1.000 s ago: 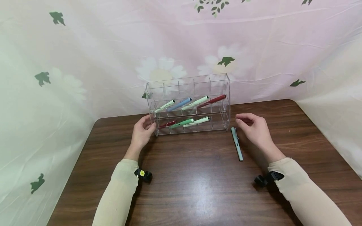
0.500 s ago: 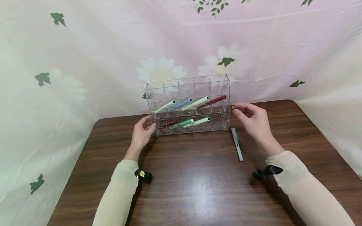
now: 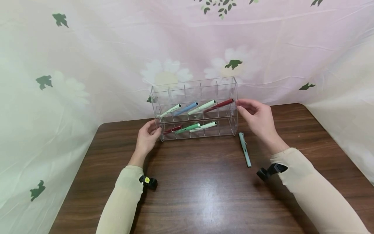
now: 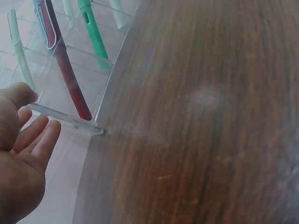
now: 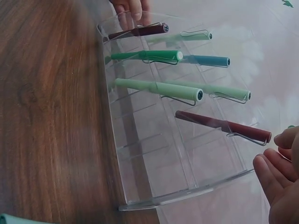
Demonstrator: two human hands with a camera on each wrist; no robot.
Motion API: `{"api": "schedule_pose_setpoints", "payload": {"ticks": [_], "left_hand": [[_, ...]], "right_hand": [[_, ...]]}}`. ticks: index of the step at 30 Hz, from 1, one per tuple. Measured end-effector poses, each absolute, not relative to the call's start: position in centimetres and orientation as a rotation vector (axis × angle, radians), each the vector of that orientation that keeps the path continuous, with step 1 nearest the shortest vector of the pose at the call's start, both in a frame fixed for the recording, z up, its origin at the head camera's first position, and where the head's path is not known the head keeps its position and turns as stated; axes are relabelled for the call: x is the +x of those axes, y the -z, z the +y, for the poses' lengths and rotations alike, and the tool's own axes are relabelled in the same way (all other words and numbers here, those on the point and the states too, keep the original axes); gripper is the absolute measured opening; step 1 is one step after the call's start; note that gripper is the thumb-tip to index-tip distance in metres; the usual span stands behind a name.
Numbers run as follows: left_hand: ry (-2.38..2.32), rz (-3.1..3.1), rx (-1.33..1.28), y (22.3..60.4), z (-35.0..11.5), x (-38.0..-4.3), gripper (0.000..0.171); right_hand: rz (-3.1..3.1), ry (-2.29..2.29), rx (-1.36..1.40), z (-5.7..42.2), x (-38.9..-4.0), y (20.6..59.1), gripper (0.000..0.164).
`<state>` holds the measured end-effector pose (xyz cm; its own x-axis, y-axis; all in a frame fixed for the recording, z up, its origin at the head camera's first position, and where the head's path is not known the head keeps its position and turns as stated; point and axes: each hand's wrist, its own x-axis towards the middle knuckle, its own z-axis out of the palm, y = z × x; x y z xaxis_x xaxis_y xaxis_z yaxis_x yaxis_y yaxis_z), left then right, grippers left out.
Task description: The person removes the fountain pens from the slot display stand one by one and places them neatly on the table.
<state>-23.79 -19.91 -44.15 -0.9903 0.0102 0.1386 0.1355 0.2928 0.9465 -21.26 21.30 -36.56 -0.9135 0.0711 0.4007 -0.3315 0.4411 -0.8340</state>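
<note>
A clear acrylic pen rack (image 3: 226, 130) stands on the table with pens in its middle and bottom tiers. At its left side my left hand (image 3: 146, 138) holds the side panel, thumb in front of the panel's edge and fingers outside it. My right hand (image 3: 260, 121) is at the rack's right side, fingers loosely bent near the cap end of a dark red pen (image 5: 247, 131); a small gap seems to part them. A blue pen (image 3: 186, 108) and pale green pens lie in the same tier. A green pen (image 3: 188, 128) slants in the bottom tier.
One grey-green pen (image 3: 244, 150) lies on the wooden table (image 3: 198, 182), right of the rack and below my right hand. A patterned cloth backdrop (image 3: 117, 58) hangs close behind the rack. The rack's top tier shows several dividers.
My right hand has moved up and left, from above the loose pen to beside the dark red pen's end. The left hand, rack and pens stay in place.
</note>
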Motion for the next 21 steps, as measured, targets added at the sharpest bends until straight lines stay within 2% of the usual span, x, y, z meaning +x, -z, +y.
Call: {"api": "schedule_pose_setpoints", "payload": {"ticks": [21], "left_hand": [[1.777, -2.466, -0.124, 43.9, -19.8, -23.6, 0.046]], "right_hand": [[-2.394, -1.448, 0.193, 20.1, -23.3, 36.2, 0.035]]}}
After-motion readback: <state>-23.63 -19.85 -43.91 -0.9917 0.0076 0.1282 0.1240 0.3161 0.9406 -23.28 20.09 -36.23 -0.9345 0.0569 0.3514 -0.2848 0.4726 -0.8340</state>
